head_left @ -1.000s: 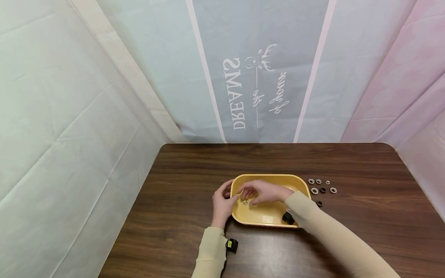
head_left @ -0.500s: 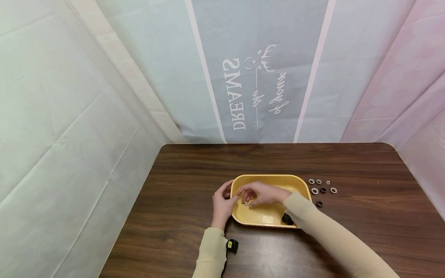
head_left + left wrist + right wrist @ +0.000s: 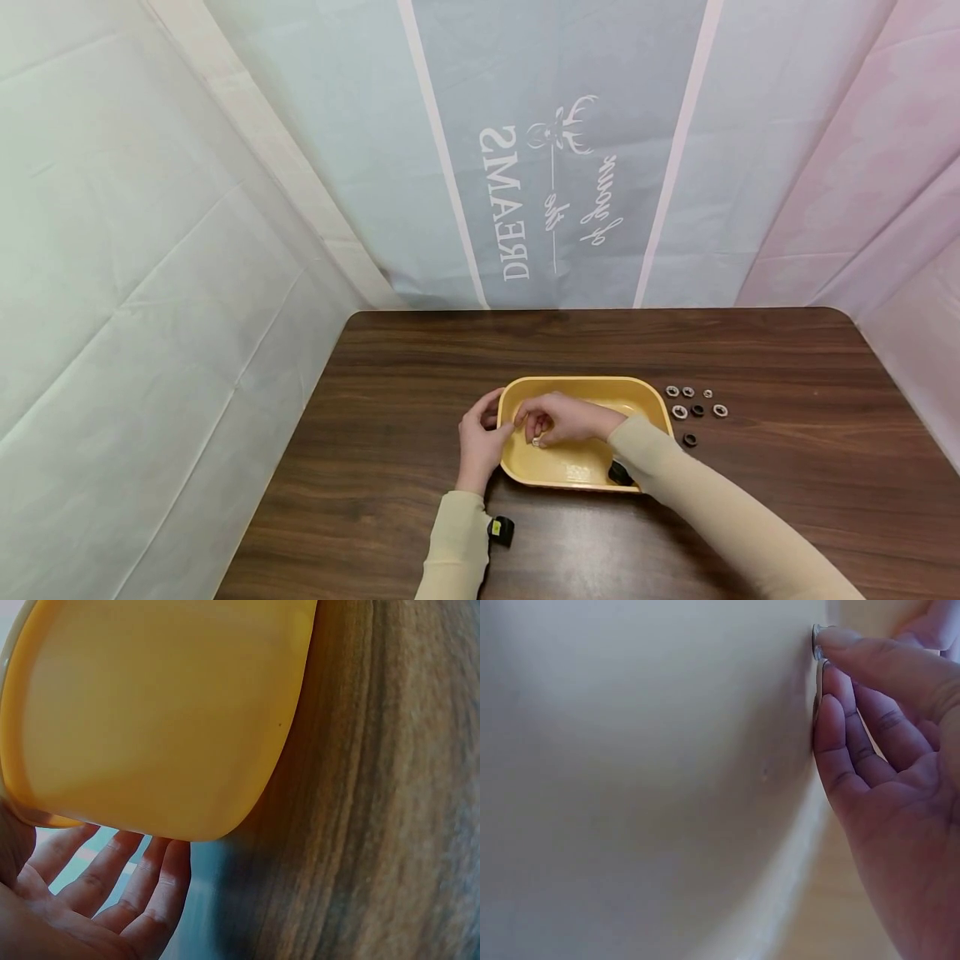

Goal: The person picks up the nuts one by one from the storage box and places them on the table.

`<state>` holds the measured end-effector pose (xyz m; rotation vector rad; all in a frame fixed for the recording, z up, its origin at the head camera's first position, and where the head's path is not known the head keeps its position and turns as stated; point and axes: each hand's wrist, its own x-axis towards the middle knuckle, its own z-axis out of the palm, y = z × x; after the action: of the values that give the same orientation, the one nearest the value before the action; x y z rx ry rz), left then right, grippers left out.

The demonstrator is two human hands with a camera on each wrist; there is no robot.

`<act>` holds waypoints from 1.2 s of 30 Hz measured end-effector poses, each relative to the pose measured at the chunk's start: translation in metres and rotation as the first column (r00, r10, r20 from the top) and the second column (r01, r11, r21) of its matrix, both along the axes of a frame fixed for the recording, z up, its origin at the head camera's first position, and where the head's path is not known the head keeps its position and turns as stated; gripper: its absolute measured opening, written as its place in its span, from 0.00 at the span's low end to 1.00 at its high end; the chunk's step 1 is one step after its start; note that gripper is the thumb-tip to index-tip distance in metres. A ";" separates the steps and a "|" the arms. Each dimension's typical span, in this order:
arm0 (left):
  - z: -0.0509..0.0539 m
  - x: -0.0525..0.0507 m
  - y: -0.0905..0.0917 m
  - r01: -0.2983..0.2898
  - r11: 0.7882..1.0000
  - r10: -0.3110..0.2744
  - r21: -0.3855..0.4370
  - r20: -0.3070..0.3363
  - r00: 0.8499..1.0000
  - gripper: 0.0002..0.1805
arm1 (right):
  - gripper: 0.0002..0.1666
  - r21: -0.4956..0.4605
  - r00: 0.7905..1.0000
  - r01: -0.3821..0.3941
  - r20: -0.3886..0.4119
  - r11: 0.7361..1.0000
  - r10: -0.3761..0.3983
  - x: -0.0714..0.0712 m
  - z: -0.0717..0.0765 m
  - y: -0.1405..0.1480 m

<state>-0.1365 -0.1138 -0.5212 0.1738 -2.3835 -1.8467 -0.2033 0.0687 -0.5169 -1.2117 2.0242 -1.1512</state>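
Note:
A yellow plastic tray [image 3: 592, 485] stands on the dark wood table. My left hand [image 3: 480, 442] grips its left end, thumb over the rim and fingers against the outer wall, as the left wrist view also shows. Inside the tray, my right hand [image 3: 564, 417] reaches low near the left end with bent fingers. It pinches a small silver nut [image 3: 817, 642] between the thumb tip and fingers, down at the tray floor. The thumb partly covers the nut, so its exact shape is hidden.
Several silver nuts or rings, including one silver ring [image 3: 720, 411], and two black rings, one a black ring [image 3: 690, 440], lie on the table [image 3: 420, 358] just right of the tray. Fabric curtains [image 3: 375, 150] hang behind and beside the table.
The right hand's thumb and fingers have closed in on the silver nut, which has shifted slightly right and toward me. The left hand and tray have stayed put.

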 end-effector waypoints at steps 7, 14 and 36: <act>-0.001 -0.001 0.001 0.010 1.000 -0.010 0.004 -0.017 1.000 0.30 | 0.26 0.029 0.999 0.011 -0.031 1.000 -0.010 0.001 -0.002 -0.001; -0.002 -0.001 0.000 0.006 1.000 -0.006 0.014 -0.015 1.000 0.29 | 0.26 0.031 0.999 0.013 -0.048 0.999 -0.011 0.002 0.001 -0.001; -0.002 -0.001 -0.001 0.002 1.000 -0.002 -0.005 -0.001 1.000 0.30 | 0.24 0.008 0.998 0.050 -0.028 0.999 -0.050 0.005 0.016 0.003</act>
<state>-0.1373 -0.1145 -0.5228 0.1701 -2.3879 -1.8411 -0.1986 0.0713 -0.5005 -1.1853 2.0891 -1.1543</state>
